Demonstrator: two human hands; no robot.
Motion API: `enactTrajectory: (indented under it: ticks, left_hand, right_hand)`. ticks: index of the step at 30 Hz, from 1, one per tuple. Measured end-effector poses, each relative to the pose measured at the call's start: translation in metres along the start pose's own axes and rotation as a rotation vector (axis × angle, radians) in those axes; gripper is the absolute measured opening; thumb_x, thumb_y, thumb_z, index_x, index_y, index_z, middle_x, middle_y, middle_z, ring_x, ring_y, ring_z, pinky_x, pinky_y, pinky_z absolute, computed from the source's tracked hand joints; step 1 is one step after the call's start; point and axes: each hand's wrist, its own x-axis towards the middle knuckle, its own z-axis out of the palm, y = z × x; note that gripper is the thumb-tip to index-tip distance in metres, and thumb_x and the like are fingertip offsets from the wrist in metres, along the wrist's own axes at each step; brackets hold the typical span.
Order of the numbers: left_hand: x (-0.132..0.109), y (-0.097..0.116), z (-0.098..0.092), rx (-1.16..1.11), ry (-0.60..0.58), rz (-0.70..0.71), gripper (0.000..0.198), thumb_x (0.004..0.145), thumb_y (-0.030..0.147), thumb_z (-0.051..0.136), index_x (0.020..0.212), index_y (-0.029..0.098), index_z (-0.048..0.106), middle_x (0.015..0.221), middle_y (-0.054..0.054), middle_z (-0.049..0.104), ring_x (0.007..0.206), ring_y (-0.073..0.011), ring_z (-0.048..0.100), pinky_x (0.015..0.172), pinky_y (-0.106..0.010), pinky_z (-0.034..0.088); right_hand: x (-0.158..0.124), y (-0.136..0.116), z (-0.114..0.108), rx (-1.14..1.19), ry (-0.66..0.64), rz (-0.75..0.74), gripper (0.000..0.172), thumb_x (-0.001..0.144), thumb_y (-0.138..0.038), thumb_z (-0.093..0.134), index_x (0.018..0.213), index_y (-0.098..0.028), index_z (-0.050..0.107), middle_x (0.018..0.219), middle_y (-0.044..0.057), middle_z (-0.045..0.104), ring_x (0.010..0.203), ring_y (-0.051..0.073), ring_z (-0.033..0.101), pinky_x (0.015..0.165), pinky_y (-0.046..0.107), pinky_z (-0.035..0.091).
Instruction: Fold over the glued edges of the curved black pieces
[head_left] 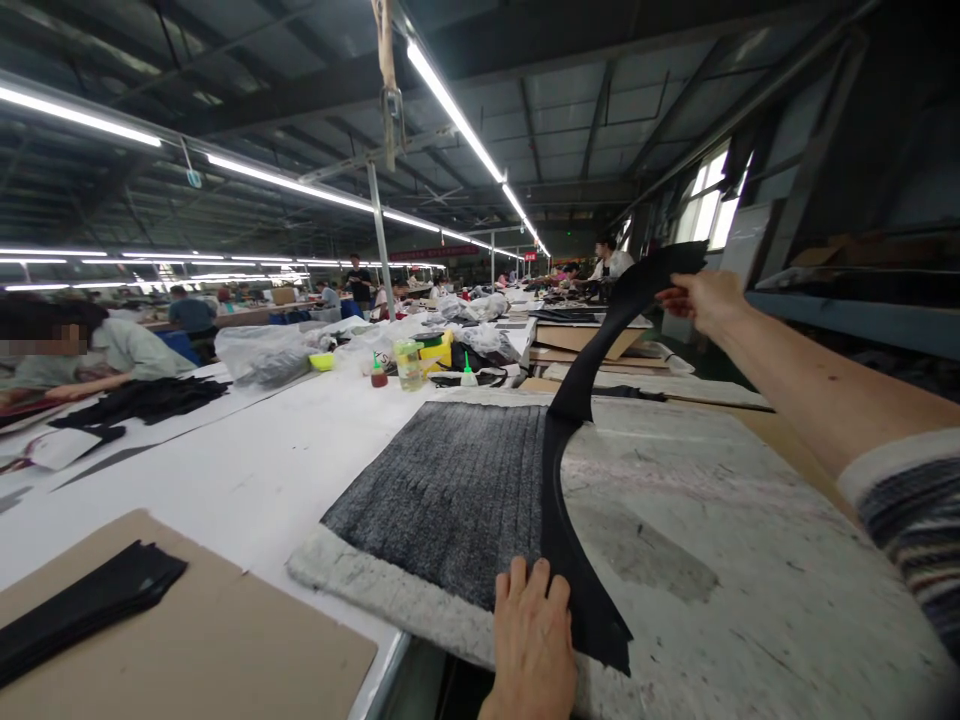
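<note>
With its fingers laid flat, my left hand point(534, 635) presses on the near edge of a row of overlapping dark fabric pieces point(450, 490). These pieces show grey, fuzzy strips, and a smooth black curved piece point(566, 540) lies along their right side. Raised at the right, my right hand point(701, 300) pinches the end of another black curved piece point(604, 345). That piece hangs down in an arc, its lower end meeting the far end of the row. Under the row is a pale, stained slab point(750, 540).
On the left, a brown board point(187, 620) carries a stack of black strips point(90, 600). Beyond the white table point(247, 490) stand small bottles point(377, 372), a clear jar point(409, 366) and plastic bags point(270, 350). A co-worker point(97, 345) leans over dark pieces at left.
</note>
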Motion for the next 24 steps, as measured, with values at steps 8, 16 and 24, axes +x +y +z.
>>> enactTrajectory:
  ticks: [8,16,24]
  left_hand:
    - [0.010,-0.004,0.005,-0.030,0.000,-0.010,0.036,0.087,0.018,0.052,0.122,0.021,0.059,0.127,-0.007,0.059,0.123,-0.0325,0.044,0.105,-0.055,0.035]
    - [0.003,-0.002,-0.009,-0.264,0.069,-0.121,0.031,0.077,0.016,0.060,0.106,0.024,0.067,0.121,-0.008,0.058,0.118,-0.0295,0.047,0.103,-0.048,0.036]
    - [-0.027,-0.068,-0.096,-1.111,0.191,-0.456,0.052,0.086,0.062,0.044,0.099,0.014,0.062,0.086,-0.011,0.066,0.075,-0.0230,0.066,0.069,-0.035,0.050]
  right_hand:
    - [0.003,-0.037,-0.005,-0.176,0.090,-0.070,0.032,0.106,-0.027,0.034,0.110,-0.005,0.058,0.096,0.008,0.060,0.073,0.008,0.059,0.068,0.026,0.049]
    - [-0.082,-0.084,0.049,-0.469,0.036,-0.574,0.030,0.087,-0.030,0.067,0.088,0.000,0.071,0.094,0.016,0.065,0.094,0.020,0.055,0.073,0.033,0.029]
    - [-0.265,-0.145,0.155,-0.246,-0.280,-1.084,0.010,0.090,-0.022,0.062,0.091,-0.020,0.071,0.091,0.003,0.066,0.082,0.017,0.059,0.068,0.027,0.036]
